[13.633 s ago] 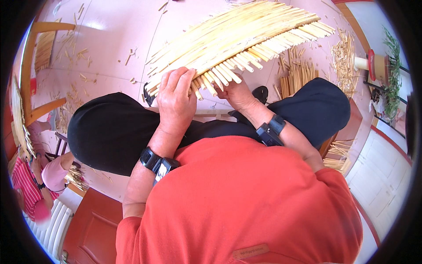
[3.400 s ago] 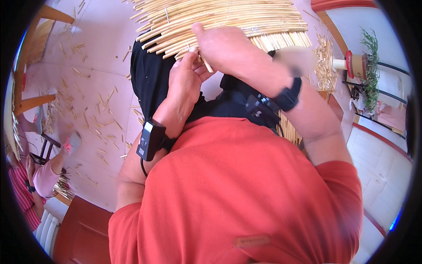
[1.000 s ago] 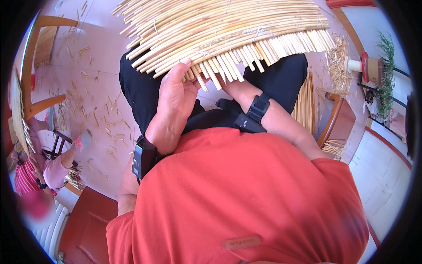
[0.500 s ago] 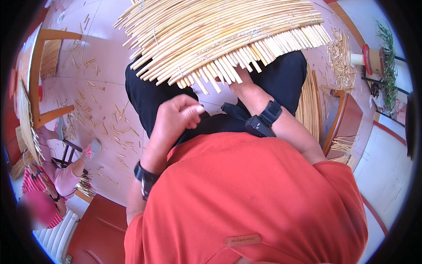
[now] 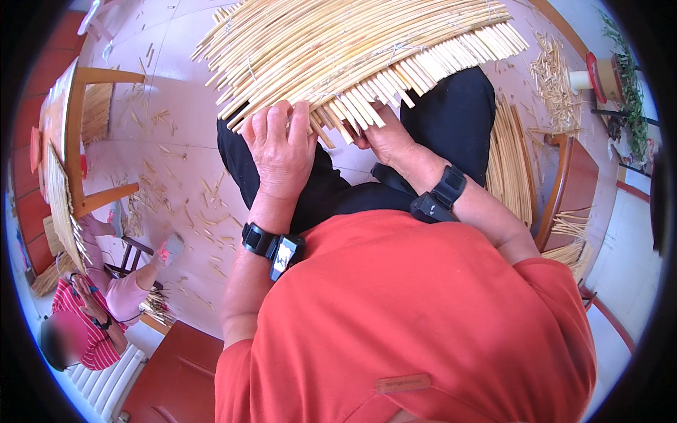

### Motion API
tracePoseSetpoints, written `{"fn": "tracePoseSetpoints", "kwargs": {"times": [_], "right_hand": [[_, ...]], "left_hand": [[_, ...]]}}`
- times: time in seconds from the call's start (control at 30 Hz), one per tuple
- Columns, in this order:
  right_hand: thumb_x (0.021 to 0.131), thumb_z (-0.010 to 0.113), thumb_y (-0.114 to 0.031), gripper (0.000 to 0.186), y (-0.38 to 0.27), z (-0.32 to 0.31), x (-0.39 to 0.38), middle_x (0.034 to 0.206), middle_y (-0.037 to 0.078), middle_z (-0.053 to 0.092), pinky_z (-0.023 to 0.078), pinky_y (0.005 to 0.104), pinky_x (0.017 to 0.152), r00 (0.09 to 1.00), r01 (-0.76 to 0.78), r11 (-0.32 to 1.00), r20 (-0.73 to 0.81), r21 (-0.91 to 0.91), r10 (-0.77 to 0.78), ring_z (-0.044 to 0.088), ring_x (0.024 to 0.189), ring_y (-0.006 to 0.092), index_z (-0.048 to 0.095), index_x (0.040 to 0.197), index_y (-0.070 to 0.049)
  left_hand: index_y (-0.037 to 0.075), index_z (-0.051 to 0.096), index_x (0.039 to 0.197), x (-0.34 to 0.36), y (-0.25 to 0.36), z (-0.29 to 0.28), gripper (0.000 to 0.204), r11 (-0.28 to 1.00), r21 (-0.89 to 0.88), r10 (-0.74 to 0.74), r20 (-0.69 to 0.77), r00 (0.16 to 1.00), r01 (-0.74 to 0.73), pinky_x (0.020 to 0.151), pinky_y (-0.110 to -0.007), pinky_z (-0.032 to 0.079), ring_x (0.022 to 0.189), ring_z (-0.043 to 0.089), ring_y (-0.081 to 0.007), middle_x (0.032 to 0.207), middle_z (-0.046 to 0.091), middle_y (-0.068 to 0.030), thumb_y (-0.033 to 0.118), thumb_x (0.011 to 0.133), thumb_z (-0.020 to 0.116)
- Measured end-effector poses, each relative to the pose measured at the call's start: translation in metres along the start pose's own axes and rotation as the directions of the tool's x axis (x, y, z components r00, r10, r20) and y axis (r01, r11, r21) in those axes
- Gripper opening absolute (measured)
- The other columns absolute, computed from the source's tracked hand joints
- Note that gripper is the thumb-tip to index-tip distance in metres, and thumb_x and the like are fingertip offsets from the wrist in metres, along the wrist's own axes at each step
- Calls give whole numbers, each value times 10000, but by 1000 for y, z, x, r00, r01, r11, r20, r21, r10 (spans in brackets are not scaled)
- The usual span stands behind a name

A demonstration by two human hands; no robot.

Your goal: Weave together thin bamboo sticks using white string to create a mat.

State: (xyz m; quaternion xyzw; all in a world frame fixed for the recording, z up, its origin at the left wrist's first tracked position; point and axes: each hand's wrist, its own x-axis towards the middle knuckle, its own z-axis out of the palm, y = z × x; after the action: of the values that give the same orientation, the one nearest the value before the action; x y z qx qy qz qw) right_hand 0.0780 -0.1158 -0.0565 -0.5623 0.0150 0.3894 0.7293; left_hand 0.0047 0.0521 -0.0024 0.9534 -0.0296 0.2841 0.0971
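A mat of pale reed sticks (image 5: 338, 53), bound across with thin wire or string, stretches over my knees, its near edge made of uneven stick ends. My left hand (image 5: 278, 141) is closed on that edge at its left corner, the fingers laid over the sticks and the thumb out of sight. A little to the right, my right hand (image 5: 389, 137) reaches under the stick ends. Its fingers are curled at the mat's edge and partly covered by it. Each wrist wears a black strapped device.
A bundle of long sticks (image 5: 509, 166) lies right of my leg, near a wooden chair (image 5: 560, 187). Cut stick pieces (image 5: 557, 81) are piled at the far right; others litter the floor. Leftward stand a wooden frame (image 5: 106, 74) and a seated person in striped red (image 5: 88, 310).
My left hand has moved forward from above my lap and taken hold of the mat's near edge. My right hand stays beneath the stick ends. The view has shifted slightly.
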Motion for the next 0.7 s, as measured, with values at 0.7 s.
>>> {"fn": "tracePoseSetpoints", "kwargs": {"times": [0.7], "right_hand": [[840,636,-72,62,-174,100,-69,665,70,588,421,275,531,608,727,458,167,-512,-776,514,559,141,624,834,-11]], "left_hand": [[-27,620,901,103,-27,-113,128,713,-668,-560,-358,747,215,719,-262,440,766,540,-141,856,602,-60,-3,795,690]]}}
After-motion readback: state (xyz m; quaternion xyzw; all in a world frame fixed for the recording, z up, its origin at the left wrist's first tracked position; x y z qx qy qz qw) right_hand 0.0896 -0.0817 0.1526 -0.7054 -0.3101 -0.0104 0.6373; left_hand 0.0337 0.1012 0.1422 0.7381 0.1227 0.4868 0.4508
